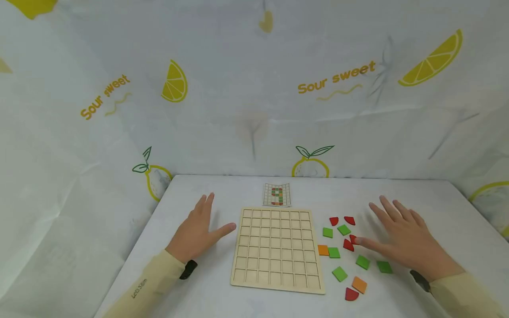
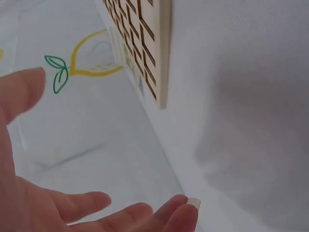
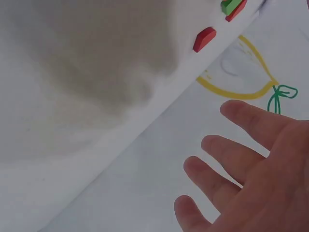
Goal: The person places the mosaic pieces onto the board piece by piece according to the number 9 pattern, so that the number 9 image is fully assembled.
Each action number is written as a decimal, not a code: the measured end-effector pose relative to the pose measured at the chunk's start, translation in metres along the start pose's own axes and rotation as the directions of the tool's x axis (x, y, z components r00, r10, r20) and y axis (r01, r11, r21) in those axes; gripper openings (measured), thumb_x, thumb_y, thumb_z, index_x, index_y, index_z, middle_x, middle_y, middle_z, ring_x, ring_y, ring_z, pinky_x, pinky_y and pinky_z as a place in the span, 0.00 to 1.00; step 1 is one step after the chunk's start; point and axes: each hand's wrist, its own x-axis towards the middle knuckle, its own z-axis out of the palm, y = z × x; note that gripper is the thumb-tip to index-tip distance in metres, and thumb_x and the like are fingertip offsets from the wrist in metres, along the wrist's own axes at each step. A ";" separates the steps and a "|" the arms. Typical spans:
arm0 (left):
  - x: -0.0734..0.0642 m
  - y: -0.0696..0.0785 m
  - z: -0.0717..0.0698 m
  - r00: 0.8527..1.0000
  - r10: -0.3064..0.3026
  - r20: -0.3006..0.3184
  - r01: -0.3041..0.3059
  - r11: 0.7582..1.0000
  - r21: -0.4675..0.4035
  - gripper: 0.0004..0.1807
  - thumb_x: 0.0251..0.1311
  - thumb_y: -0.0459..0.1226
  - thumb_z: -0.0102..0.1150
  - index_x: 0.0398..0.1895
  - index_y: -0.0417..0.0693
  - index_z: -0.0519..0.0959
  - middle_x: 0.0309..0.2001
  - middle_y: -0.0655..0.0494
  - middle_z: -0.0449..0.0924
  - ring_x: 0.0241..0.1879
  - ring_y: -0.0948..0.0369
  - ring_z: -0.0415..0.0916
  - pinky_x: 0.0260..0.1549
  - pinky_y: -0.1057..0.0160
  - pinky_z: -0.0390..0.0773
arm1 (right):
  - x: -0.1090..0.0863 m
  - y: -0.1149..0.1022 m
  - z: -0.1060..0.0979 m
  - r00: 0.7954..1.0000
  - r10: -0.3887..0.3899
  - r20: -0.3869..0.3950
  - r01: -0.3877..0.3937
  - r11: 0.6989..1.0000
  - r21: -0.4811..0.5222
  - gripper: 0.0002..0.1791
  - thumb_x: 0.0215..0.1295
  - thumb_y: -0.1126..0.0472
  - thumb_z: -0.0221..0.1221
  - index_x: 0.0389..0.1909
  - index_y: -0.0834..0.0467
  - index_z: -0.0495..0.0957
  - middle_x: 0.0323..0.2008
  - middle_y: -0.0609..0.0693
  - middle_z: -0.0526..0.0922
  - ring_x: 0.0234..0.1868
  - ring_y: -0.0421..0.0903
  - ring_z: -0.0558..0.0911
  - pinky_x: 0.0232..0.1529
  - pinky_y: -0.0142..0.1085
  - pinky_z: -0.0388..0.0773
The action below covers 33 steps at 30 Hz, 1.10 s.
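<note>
Fingers extended and released, your left hand (image 1: 197, 233) and right hand (image 1: 407, 242) flank a gridded wooden board (image 1: 275, 242) at its nine and three o'clock. Red quarter-circle tiles (image 1: 351, 294), green square tiles (image 1: 339, 274) and orange square tiles (image 1: 359, 285) litter the table (image 1: 207, 304) between the board and your right hand, whose thumb overlaps one red tile, contact unclear. A printed pattern card (image 1: 277, 195) sits at twelve o'clock, before a lemon-print backdrop (image 1: 226, 88).

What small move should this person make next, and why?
Probably reach with the right hand for a red piece and pick it up: that hand holds nothing and is near it, the board has only bare squares, and the card behind it shows a pattern with red in it.
</note>
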 end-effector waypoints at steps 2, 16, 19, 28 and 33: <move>0.003 0.010 0.006 1.000 -0.024 0.002 0.024 0.999 -0.023 0.64 0.63 0.78 0.54 0.90 0.50 0.47 0.86 0.39 0.54 0.79 0.39 0.66 0.72 0.36 0.72 | 0.007 -0.011 -0.002 0.999 -0.034 0.005 0.034 0.999 0.005 0.62 0.61 0.20 0.64 0.81 0.62 0.65 0.83 0.71 0.57 0.79 0.76 0.57 0.74 0.74 0.52; 0.022 0.048 0.025 0.989 -0.143 -0.045 0.136 0.983 -0.125 0.34 0.71 0.48 0.65 0.72 0.35 0.75 0.35 0.48 0.88 0.29 0.59 0.79 0.30 0.60 0.78 | 0.046 -0.053 0.002 0.991 -0.133 0.005 0.133 0.991 0.027 0.46 0.66 0.30 0.67 0.71 0.62 0.78 0.74 0.69 0.74 0.73 0.71 0.72 0.72 0.72 0.65; 0.024 0.050 0.029 0.986 -0.162 -0.034 0.157 0.980 -0.125 0.28 0.70 0.44 0.65 0.66 0.34 0.79 0.29 0.50 0.86 0.25 0.61 0.76 0.26 0.63 0.75 | 0.051 -0.059 0.005 0.991 -0.135 0.005 0.135 0.991 0.021 0.42 0.67 0.35 0.68 0.70 0.62 0.79 0.71 0.68 0.77 0.72 0.70 0.74 0.71 0.72 0.67; 0.028 0.056 0.044 0.988 -0.150 -0.039 0.146 0.985 -0.091 0.21 0.67 0.38 0.67 0.56 0.31 0.84 0.21 0.54 0.77 0.17 0.63 0.64 0.17 0.65 0.67 | 0.064 -0.064 0.010 0.991 -0.137 -0.010 0.137 0.989 0.056 0.29 0.67 0.47 0.72 0.61 0.62 0.84 0.58 0.63 0.87 0.61 0.65 0.83 0.65 0.66 0.77; 0.029 0.058 0.046 0.991 -0.132 -0.035 0.129 0.988 -0.085 0.17 0.66 0.35 0.67 0.53 0.31 0.85 0.20 0.53 0.77 0.16 0.64 0.64 0.16 0.66 0.64 | 0.064 -0.061 0.012 0.991 -0.130 0.028 0.126 0.986 0.109 0.23 0.64 0.55 0.73 0.57 0.61 0.86 0.52 0.58 0.88 0.49 0.57 0.85 0.55 0.59 0.84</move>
